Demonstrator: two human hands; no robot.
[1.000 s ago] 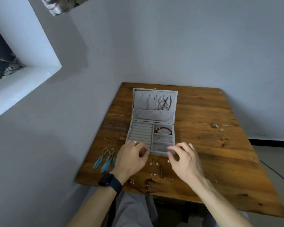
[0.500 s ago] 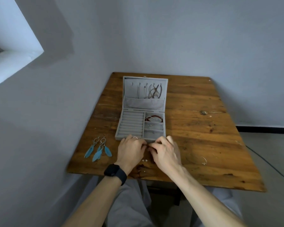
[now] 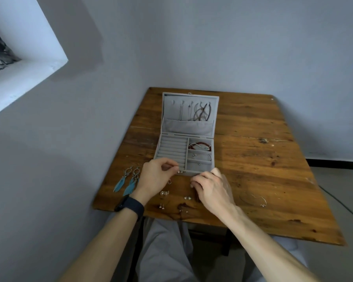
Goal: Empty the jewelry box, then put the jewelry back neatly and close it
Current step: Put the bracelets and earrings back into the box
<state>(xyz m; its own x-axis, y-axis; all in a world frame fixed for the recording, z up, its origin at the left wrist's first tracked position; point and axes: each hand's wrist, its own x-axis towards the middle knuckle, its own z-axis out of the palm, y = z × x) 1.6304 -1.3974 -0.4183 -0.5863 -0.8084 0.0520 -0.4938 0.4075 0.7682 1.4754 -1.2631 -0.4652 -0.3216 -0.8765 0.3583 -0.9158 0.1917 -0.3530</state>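
At the left edge of the worktop (image 3: 263,169) lies a pair of blue feather earrings (image 3: 128,181), well apart from the jewelry box (image 3: 172,151). Just right of them the left hand (image 3: 155,179), with a dark watch (image 3: 130,205) on its wrist, reaches in from the lower left. Its fingers are curled and its thumb meets its forefinger at the box's front edge, by the nearest of the ring rolls. Whether anything is pinched there I cannot tell; it would be too small to make out. Small stud earrings (image 3: 164,192) are scattered on the wood between the two hands. The box stands open in the middle of the frame, lid laid back against the wall side. Necklaces (image 3: 201,112) hang in the lid, and a red bead bracelet (image 3: 200,145) and a silver bangle (image 3: 202,156) sit in the right-hand compartments. The ring rolls look bare. With some pieces out and others in, this seems to be small pieces passing between the box and the wood; which way I cannot tell. The next move calls for a fine fingertip pinch on one tiny stud without scattering the others. The right hand (image 3: 212,188) comes in from the lower right, knuckles up and fingers curled down onto the wood just beside the box's front right corner; if it holds something, that is hidden. Farther right lies a thin wire hoop (image 3: 253,198).
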